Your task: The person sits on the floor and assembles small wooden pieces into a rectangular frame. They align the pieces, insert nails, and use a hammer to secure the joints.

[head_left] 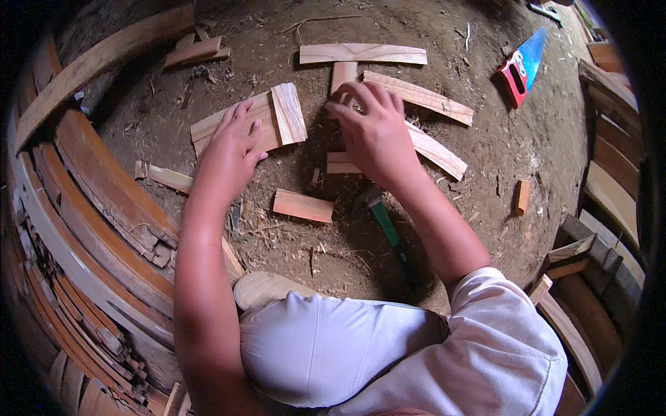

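Note:
My left hand (232, 149) lies open, its fingers spread over a wide flat board (205, 128). A short pale wooden piece (288, 113) lies across the board's right end. My right hand (380, 132) has its fingers bent round the near-left end of a pale wooden strip (437, 150); the fingertips are partly hidden. Just beyond it lies another strip (420, 98). Farther away, a long crosspiece (364, 53) sits at the top of an upright piece (343, 75), forming a T. A short block (342, 163) shows partly under my right wrist.
A loose reddish block (302, 206) and a green-handled hammer (385, 225) lie near my knees. A handsaw (524, 67) with a red handle rests at the far right, above a small offcut (522, 197). Curved planks (104, 166) are stacked left; more timber (610, 187) stands right.

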`<state>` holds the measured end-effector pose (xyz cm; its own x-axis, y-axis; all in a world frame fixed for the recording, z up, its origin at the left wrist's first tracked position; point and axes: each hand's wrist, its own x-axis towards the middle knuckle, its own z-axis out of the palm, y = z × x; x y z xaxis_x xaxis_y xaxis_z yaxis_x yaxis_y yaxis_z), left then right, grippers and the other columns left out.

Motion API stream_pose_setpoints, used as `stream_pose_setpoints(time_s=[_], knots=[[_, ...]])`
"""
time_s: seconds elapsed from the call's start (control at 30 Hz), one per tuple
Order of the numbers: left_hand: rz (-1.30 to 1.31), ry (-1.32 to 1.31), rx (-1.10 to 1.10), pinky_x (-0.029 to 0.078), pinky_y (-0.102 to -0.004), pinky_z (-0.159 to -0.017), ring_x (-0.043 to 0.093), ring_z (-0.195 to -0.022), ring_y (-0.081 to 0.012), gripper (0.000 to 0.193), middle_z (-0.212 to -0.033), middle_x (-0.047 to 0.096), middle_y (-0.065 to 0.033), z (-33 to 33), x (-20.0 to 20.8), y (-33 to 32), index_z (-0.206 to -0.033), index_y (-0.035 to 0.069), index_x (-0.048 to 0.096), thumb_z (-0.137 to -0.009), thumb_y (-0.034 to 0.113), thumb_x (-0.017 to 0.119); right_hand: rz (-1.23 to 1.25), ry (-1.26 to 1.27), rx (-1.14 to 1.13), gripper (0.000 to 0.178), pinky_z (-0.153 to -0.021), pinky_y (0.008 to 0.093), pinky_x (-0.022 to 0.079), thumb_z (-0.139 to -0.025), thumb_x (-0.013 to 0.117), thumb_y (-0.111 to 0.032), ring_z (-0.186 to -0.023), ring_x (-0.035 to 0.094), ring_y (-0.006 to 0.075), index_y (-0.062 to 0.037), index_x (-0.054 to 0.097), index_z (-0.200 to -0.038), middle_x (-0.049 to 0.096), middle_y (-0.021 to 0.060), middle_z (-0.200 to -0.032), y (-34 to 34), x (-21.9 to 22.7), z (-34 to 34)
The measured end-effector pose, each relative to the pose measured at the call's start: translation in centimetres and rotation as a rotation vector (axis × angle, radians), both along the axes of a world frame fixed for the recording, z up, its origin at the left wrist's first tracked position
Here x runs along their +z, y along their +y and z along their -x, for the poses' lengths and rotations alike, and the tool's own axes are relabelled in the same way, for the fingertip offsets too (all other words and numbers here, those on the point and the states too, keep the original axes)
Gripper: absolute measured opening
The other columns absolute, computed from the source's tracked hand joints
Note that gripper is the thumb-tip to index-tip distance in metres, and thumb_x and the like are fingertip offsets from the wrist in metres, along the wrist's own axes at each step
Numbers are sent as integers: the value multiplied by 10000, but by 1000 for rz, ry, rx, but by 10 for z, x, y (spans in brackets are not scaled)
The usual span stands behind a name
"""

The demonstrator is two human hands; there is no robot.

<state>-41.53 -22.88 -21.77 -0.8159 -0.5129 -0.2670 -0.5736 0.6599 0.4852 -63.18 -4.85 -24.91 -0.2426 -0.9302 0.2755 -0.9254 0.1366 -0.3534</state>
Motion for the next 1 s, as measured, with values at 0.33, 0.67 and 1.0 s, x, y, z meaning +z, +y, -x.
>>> stream_pose_setpoints(time_s=[0.33,0.67,1.0], knots=[[23,21,-30,390,-434,-1307,405,-1616,-376,467,-1738,437,-181,-2,-5,-1,-1353,-18,749,-901,55,841,58,-101,42,692,-1132,541,453,-878,785,-204,-1381,573,398,-236,629,-1552,603,210,-1507,-13,-7,-52],[-23,62,27,407,-425,-1295,443,-1587,-367,476,-1720,460,-175,-3,-7,-2,-1354,-35,740,-902,68,848,69,-104,31,566,-1134,567,441,-947,744,-216,-1360,588,384,-189,666,-1507,632,170,-1496,-16,-22,-55],[71,30,-47,409,-409,-1289,419,-1610,-338,500,-1722,468,-162,-5,-6,-2,-1358,-25,745,-884,84,861,78,-131,35,548,-1119,556,456,-948,749,-202,-1345,597,372,-176,680,-1491,646,156,-1495,-17,-22,-54]])
